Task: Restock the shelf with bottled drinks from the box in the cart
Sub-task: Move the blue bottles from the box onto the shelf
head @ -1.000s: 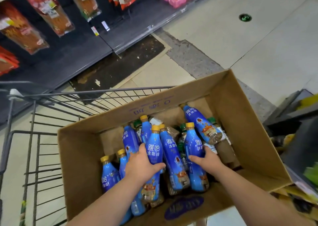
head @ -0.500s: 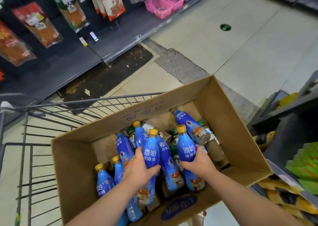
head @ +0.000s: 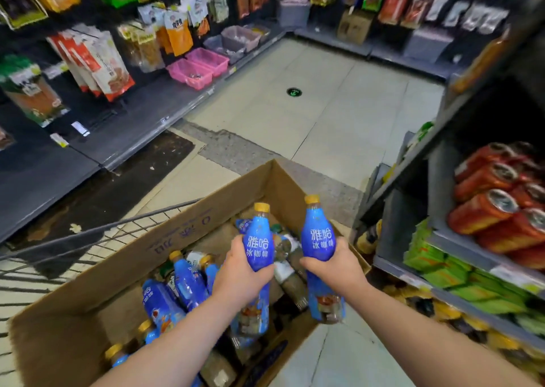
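Found left grip (head: pixel 239 277) clamped round a blue bottle (head: pixel 259 239) at mid-body, thumb across the front below the white lettering, yellow cap uppermost. Found right grip (head: pixel 339 268) clamped the same way on a second blue bottle (head: pixel 320 239), cap also uppermost and standing a little higher in view. Recorded both bottles roughly upright, side by side and apart from one another, held clear above the cardboard box (head: pixel 191 233), the second one over its right rim. Noted the box open-topped and seated in the wire cart (head: pixel 97 239), holding further blue bottles (head: pixel 188 280) lying or leaning at odd angles, mixed with brownish bottles (head: pixel 292 286). Logged the shelf (head: pixel 442 192) just to the right of the box, carrying red cans (head: pixel 483 209) on their sides with green packs (head: pixel 427 257) on the level beneath. Logged across the aisle, on the left, hanging snack packets (head: pixel 100 62) and pink bins (head: pixel 197 68) on a low dark ledge. Noted tiled floor (head: pixel 324 127) beyond the box, with a round green floor marker (head: pixel 294 92) well apart from the cart.
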